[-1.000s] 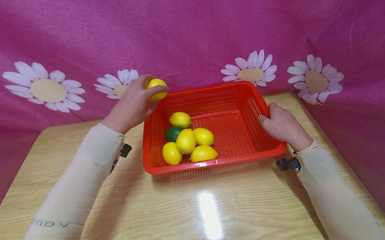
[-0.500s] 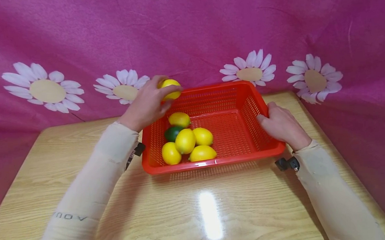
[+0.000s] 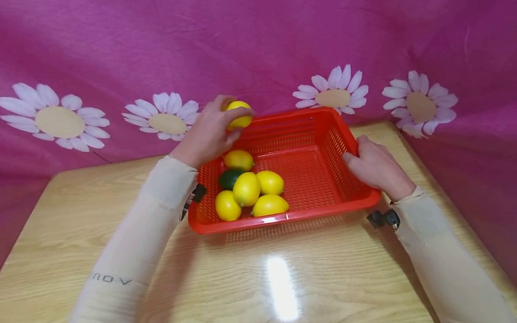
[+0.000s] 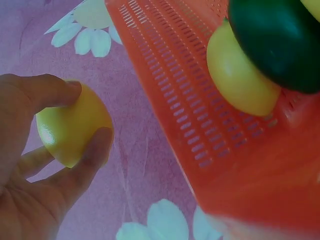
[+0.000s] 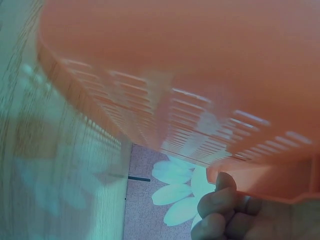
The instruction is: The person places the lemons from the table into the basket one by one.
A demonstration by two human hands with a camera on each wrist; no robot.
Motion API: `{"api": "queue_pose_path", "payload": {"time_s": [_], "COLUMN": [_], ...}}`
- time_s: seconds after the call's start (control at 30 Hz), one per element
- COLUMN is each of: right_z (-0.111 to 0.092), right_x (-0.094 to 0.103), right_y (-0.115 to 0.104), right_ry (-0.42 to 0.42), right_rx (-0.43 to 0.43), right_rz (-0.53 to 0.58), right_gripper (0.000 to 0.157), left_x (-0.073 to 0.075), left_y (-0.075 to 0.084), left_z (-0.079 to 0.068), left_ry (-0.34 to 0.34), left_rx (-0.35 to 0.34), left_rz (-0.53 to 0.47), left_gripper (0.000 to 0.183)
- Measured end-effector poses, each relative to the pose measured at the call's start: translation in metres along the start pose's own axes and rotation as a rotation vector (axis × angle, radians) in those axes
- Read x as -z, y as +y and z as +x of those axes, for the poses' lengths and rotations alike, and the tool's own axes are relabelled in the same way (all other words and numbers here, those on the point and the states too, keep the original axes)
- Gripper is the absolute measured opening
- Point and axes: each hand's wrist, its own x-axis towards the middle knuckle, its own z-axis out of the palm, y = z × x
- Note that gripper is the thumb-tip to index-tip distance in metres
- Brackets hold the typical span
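Note:
My left hand [image 3: 211,130] grips a yellow lemon [image 3: 239,115] above the back left part of a red plastic basket [image 3: 282,219]. In the left wrist view, thumb and fingers curl round the lemon [image 4: 75,125], which is apart from the basket's wall [image 4: 170,100]. Inside the basket several lemons [image 3: 246,189] are grouped at the left with a dark green fruit [image 3: 229,179], partly hidden among them. My right hand [image 3: 377,168] grips the basket's right rim, thumb on the inner side; the right wrist view shows its curled fingers [image 5: 220,200] under the rim.
The basket is on a light wooden table [image 3: 229,283]. Behind and to the right hangs a magenta cloth [image 3: 253,46] with white daisies, close to the basket's back rim.
My left hand has moved right with the lemon, from the basket's back left corner to over its back rim. The right hand keeps its grip on the basket.

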Motion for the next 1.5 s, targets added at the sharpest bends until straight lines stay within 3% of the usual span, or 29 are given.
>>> {"api": "queue_pose_path", "payload": {"time_s": [0.23,0.77,1.1,1.5], "right_z": [0.0,0.001,0.0,0.0], "right_x": [0.0,-0.001,-0.001,0.0], "right_y": [0.0,0.001,0.001,0.0], "right_ry": [0.001,0.01,0.004,-0.001], "right_rx": [0.005,0.012,-0.001,0.002], "right_rz": [-0.005,-0.005,-0.004,0.007], "right_gripper": [0.049,0.047,0.047,0.047], "left_x": [-0.01,-0.036,-0.042,-0.049], "left_y": [-0.001,-0.009,-0.013,-0.016], "left_z": [0.006,0.006,0.003,0.006], "left_ry": [-0.037,-0.143,-0.172,-0.239], "left_rx": [0.034,0.002,0.018,-0.002], "left_rz": [-0.028,-0.052,-0.124,-0.137], "left_gripper": [0.042,0.04,0.04,0.041]}}
